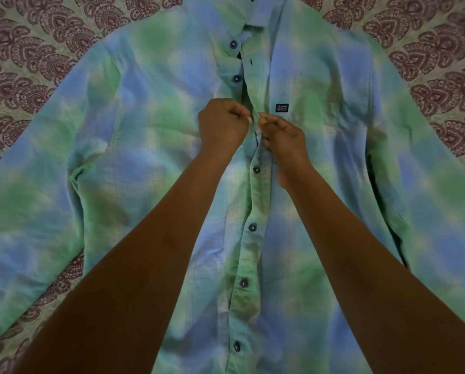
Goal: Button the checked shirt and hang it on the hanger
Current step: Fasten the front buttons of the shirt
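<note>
A maroon paisley-printed bedspread (23,63) carries the green-and-blue checked cloth shirt (145,157), spread flat, front up. At mid-chest the left hand (220,125) and right hand (282,136) each pinch the placket edges; dark round buttons (252,227) below are fastened.

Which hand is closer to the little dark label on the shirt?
Right. The right hand pinches the shirt at its front edge, just below the label. The left hand pinches the other edge, farther off to the label's left.
</note>
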`<state>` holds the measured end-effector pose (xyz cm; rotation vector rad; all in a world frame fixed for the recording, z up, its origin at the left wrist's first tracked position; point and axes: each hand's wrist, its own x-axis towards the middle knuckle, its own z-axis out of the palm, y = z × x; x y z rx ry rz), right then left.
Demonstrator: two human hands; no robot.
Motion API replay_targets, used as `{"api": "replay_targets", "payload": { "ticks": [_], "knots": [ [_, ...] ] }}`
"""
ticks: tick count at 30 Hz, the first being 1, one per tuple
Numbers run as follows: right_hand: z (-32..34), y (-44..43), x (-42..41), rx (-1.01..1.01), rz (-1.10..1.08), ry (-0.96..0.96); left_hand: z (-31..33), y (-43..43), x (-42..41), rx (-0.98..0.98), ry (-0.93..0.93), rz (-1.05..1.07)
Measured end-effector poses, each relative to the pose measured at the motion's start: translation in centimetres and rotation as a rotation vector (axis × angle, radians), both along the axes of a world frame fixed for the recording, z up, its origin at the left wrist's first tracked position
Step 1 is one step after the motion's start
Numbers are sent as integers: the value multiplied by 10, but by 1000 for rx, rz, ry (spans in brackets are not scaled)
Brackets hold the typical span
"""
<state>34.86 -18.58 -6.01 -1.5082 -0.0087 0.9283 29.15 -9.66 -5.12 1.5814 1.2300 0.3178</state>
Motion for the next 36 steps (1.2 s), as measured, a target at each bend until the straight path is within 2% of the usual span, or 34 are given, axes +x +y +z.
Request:
{"api": "replay_targets", "payload": {
  "ticks": [8,15,18,23,29,36],
  "knots": [
    [9,0,2,-31,-16,36,2,-5,-6,-148,-105,58],
    [2,-3,2,40,37,-22,1,-5,-7,-156,-111,74],
    [-4,-1,-4,17,-6,-110,0,-5,-7,-211,-92,99],
    [-17,5,-22,-145,-87,-391,-2,-2,-6,-352,-98,151],
    [-23,8,-31,-145,-132,-505,-14,-9,-8,-244,-141,200],
    [-23,5,-30,-83,-149,-492,-13,-14,-7,-227,-182,211]
  ]
}}
